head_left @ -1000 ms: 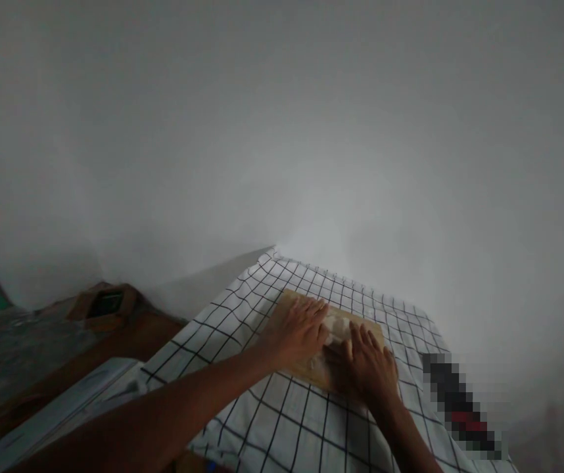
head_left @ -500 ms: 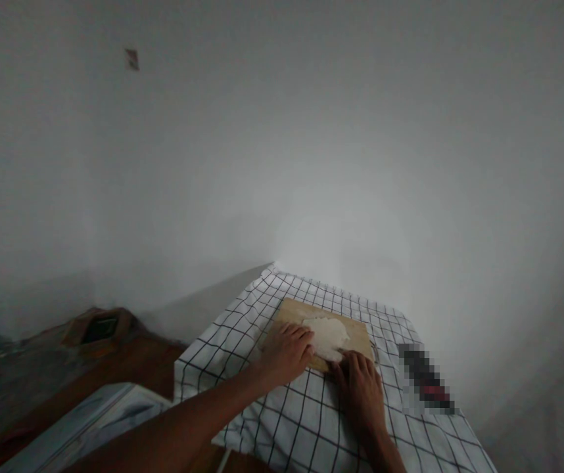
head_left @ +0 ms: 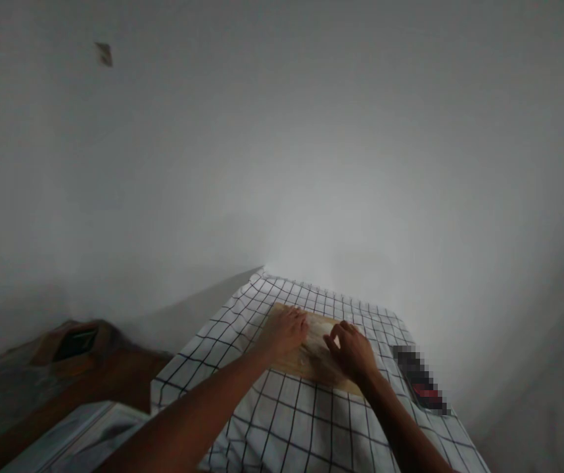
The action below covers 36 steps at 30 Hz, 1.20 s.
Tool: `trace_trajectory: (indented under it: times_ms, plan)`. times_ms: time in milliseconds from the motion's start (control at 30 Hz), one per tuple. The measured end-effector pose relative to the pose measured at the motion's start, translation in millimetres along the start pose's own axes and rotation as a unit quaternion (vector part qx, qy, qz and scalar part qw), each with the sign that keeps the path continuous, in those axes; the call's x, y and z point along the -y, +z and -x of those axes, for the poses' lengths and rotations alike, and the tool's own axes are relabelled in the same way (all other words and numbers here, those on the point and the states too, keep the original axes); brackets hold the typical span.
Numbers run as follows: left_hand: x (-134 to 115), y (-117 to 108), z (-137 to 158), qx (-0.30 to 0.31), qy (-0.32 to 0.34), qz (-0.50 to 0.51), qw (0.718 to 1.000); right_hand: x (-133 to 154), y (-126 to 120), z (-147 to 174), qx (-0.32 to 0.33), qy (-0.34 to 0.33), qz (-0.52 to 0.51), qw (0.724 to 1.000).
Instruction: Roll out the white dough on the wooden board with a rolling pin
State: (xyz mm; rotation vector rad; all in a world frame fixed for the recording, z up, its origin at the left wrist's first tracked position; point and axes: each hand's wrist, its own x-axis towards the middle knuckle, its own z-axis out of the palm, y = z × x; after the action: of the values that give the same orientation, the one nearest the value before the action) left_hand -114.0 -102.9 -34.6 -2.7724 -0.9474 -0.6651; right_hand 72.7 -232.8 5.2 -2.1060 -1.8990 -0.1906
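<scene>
A pale, flattened sheet of dough (head_left: 319, 328) lies on a wooden board (head_left: 289, 363), partly covered by my hands. My left hand (head_left: 288, 330) rests at the left side of the board with its fingers stretched out flat, their tips beside the dough. To the right, my right hand (head_left: 355, 349) is over the dough's right part, fingers curled and thumb bent toward the index finger, apparently pinching the dough. The exact contact there is blurred. Pale, flour-like marks show on the near part of the board.
The board lies on a white tablecloth (head_left: 282, 420) with a dark grid. A blurred-out dark and red object (head_left: 420, 381) is at the table's right edge. A wall (head_left: 311, 164) stands behind. Low at left are a pale box-like surface (head_left: 72, 437) and a brown box (head_left: 72, 345).
My right hand has moved from the dough's near edge up and away, over the board. The dough's near part has shifted away, baring floury board. My left hand stays at the left. The view shifted slightly.
</scene>
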Motion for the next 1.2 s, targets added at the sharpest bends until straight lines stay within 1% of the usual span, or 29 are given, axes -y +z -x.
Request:
trace_trajectory:
  times_ms: [100, 200, 233, 333, 433, 500, 600, 667, 767, 833, 933, 967, 1100, 1200]
  plan:
    - [-0.3, 11.2, -11.3, 0.015, -0.042, -0.003, 0.999, -1.8, 11.3, 3.1, -0.001, 0.034, 0.013, 0.999]
    - [1.4, 20.6, -21.6, 0.028, -0.081, 0.028, 0.996, -3.4, 10.3, 12.1, -0.011, 0.071, 0.042, 0.997]
    - [2.3, 22.9, -25.8, 0.037, -0.099, 0.04, 0.994, -3.6, 7.8, 14.0, -0.001, 0.075, 0.054, 0.996]
    - [4.6, 26.7, -41.0, 0.068, -0.14, 0.06, 0.986, -4.2, 0.4, 12.4, 0.054, 0.084, 0.08, 0.992]
    - [4.4, 26.5, -54.7, 0.106, -0.155, 0.057, 0.981, -7.0, 1.1, 4.4, 0.074, 0.082, 0.107, 0.988]
    - [2.5, 25.6, -60.1, 0.131, -0.154, 0.053, 0.978, -9.6, 6.1, 1.9, 0.073, 0.085, 0.124, 0.986]
    - [-0.2, 23.1, -63.9, 0.131, -0.147, 0.049, 0.979, -11.6, 10.2, 1.9, 0.061, 0.071, 0.133, 0.987]
    - [1.3, 20.4, -65.8, 0.147, -0.159, 0.057, 0.975, -10.7, 5.4, -1.0, 0.061, 0.056, 0.137, 0.987]
    - [9.8, 17.6, -67.7, 0.195, -0.168, 0.087, 0.962, -7.2, -6.3, -9.4, 0.057, 0.058, 0.152, 0.985]
    - [15.5, 18.9, -66.8, 0.181, -0.159, 0.084, 0.967, -4.9, -8.6, -11.7, 0.067, 0.047, 0.149, 0.985]
    - [19.5, 24.2, -63.4, 0.121, -0.149, 0.048, 0.98, -4.5, -2.8, -9.2, 0.083, 0.05, 0.127, 0.987]
    - [20.0, 25.5, -62.4, 0.117, -0.148, 0.044, 0.981, -5.3, -0.3, -8.4, 0.083, 0.054, 0.123, 0.987]
    - [20.8, 24.2, -59.1, 0.151, -0.139, 0.067, 0.976, -11.2, 8.3, -9.1, 0.074, 0.034, 0.136, 0.987]
    - [19.9, 19.0, -55.2, 0.114, -0.125, 0.054, 0.984, -15.5, 12.9, -12.1, 0.048, 0.028, 0.119, 0.991]
